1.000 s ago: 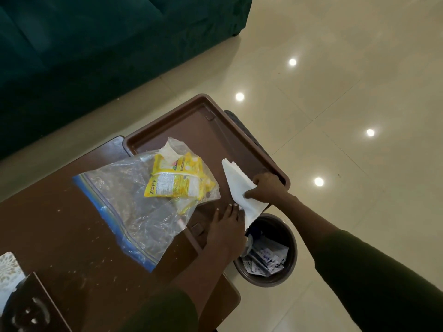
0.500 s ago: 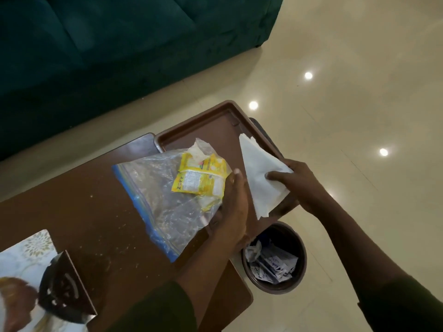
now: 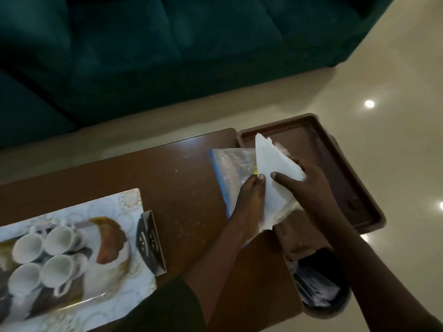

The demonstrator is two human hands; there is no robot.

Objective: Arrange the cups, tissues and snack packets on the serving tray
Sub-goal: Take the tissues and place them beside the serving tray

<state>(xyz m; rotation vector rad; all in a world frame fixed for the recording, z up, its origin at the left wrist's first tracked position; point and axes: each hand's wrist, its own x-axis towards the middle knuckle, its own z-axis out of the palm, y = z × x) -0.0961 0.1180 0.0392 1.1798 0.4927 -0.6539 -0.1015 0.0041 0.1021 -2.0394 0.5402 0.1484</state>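
A folded white tissue (image 3: 273,168) stands up between my hands over the table's right end. My right hand (image 3: 304,185) grips its right side, and my left hand (image 3: 251,197) pinches its left edge. Behind the tissue lies a clear zip bag (image 3: 232,166) with a blue edge; a sliver of a yellow snack packet (image 3: 255,173) shows inside. A brown tray (image 3: 335,164) overhangs the table's right end. Several white cups (image 3: 57,240) sit on a patterned serving tray (image 3: 124,202) at the left.
A dark napkin holder (image 3: 149,240) stands beside the patterned tray. A round bin (image 3: 321,291) with papers sits on the floor under the table's right end. A dark green sofa (image 3: 167,56) runs along the far side. The brown table (image 3: 187,188) has crumbs.
My view has swung left, bringing the cups and patterned tray into sight. The tissue has moved left over the zip bag, and my left hand has come up to its left edge.
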